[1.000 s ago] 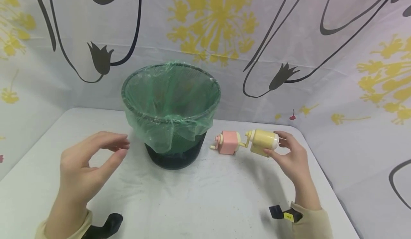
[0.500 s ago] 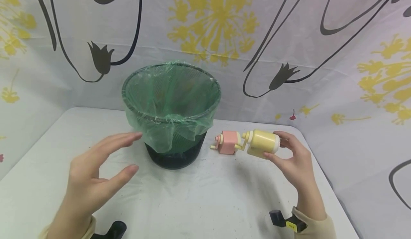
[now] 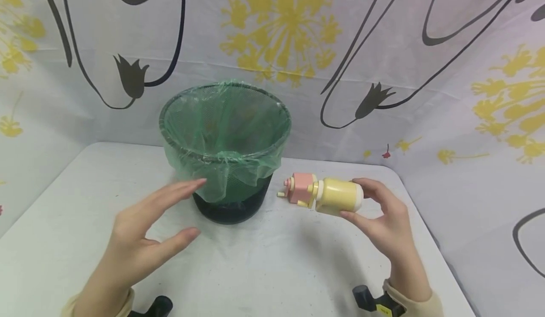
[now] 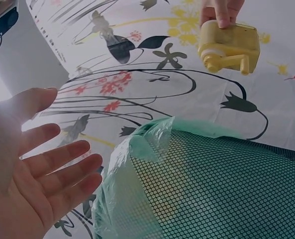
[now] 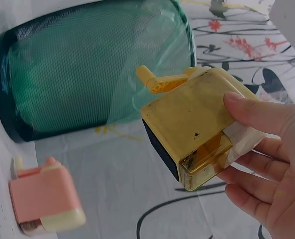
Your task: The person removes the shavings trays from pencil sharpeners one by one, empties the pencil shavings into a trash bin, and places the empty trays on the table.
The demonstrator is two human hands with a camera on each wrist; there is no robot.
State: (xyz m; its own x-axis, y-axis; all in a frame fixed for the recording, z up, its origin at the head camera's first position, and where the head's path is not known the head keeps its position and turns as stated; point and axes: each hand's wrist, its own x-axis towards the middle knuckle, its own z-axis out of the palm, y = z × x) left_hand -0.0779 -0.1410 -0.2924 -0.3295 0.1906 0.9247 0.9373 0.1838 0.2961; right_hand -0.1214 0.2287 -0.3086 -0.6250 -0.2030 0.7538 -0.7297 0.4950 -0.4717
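Observation:
My right hand (image 3: pixel 385 222) grips a yellow crank pencil sharpener (image 3: pixel 338 195) by its white rear end, thumb below and fingers above, lifted over the table. In the right wrist view the sharpener (image 5: pixel 197 122) shows its crank, a dark base and a see-through shavings drawer. Behind it on the table stands a pink pencil sharpener (image 3: pixel 299 187), partly covered by the yellow one's crank in the head view. My left hand (image 3: pixel 142 241) hovers left of the yellow sharpener, thumb and fingers spread apart, holding nothing; the left wrist view shows its palm and loose fingers (image 4: pixel 67 164).
A black mesh wastebasket (image 3: pixel 230 210) lined with a green plastic bag (image 3: pixel 221 161) stands at the back centre, left of the pink sharpener. The white table (image 3: pixel 255 269) meets a flower-printed curtain (image 3: pixel 306 137) at its back and sides.
The right hand has brought the yellow sharpener left and slightly nearer, so it now overlaps the pink one. The left hand has moved right, its thumb and fingers spreading wider.

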